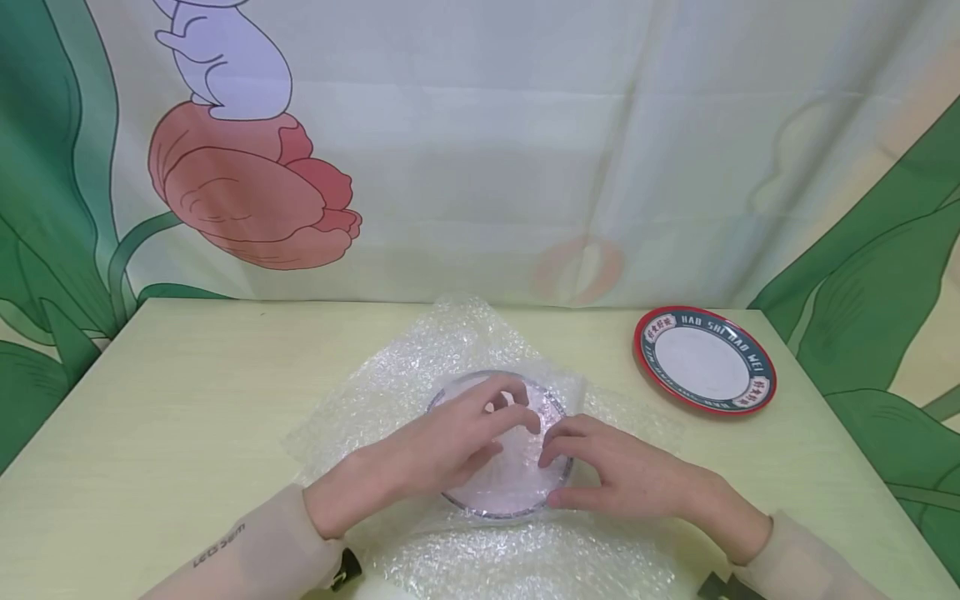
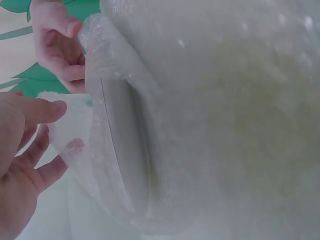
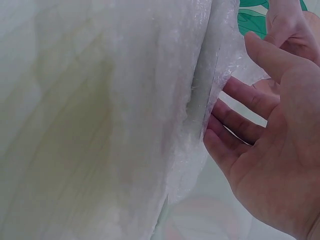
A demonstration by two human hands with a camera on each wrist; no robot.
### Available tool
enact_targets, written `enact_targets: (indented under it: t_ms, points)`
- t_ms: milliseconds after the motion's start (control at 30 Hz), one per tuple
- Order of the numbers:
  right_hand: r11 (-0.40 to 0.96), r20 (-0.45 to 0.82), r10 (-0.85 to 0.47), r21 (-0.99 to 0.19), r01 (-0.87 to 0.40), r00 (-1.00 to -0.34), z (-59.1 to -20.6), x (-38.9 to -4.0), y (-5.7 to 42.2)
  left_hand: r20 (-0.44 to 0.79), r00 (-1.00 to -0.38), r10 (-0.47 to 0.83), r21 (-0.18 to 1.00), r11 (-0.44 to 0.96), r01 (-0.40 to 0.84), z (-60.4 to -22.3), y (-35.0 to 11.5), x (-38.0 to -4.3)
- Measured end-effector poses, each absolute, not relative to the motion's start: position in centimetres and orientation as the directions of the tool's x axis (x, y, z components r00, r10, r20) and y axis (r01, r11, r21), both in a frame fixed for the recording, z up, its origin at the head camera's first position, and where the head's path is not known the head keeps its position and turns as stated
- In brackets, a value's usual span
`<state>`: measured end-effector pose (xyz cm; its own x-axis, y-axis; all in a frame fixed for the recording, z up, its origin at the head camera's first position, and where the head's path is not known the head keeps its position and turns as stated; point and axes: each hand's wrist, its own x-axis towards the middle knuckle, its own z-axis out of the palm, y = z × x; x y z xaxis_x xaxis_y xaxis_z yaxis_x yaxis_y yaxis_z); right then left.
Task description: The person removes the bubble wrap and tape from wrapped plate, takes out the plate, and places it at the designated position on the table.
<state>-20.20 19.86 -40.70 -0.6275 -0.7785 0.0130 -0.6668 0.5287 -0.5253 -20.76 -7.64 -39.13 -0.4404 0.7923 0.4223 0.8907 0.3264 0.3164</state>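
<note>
A round white plate (image 1: 491, 492) with a dark-edged rim lies on a sheet of bubble wrap (image 1: 450, 350), part of it folded over the plate. My left hand (image 1: 465, 433) is over the plate with bent fingers, thumb and fingertips apart. In the left wrist view, a raised flap of the wrap (image 2: 80, 122) overlaps its fingertips, one of them showing through the film. At the plate's right rim, my right hand (image 1: 600, 467) has its fingertips against the wrap. Its thumb stands apart from the fingers in the right wrist view.
Another plate (image 1: 705, 367), with a red edge and a dark lettered band, lies at the back right of the pale table (image 1: 187, 392). Behind the table hangs a printed curtain (image 1: 465, 167).
</note>
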Motion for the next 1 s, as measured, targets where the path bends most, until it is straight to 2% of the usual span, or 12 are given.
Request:
enact_targets:
  t_ms: [333,667,1000]
  points:
    - [0.509,0.035,-0.789,-0.522,-0.685,-0.614,-40.7,-20.1,19.9,0.380,-0.526,0.761,0.414,0.368,0.832,-38.9,-7.7,-21.0]
    - [0.517,0.025,-0.783,-0.528,-0.674,-0.621,-40.7,-20.2,19.9,0.417,-0.536,0.734,0.378,0.397,0.837,-38.8,-8.1,-21.3]
    - [0.522,0.021,-0.781,-0.529,-0.670,-0.624,-40.8,-20.2,19.8,0.428,-0.580,0.693,0.368,0.453,0.812,-38.5,-8.7,-21.1]
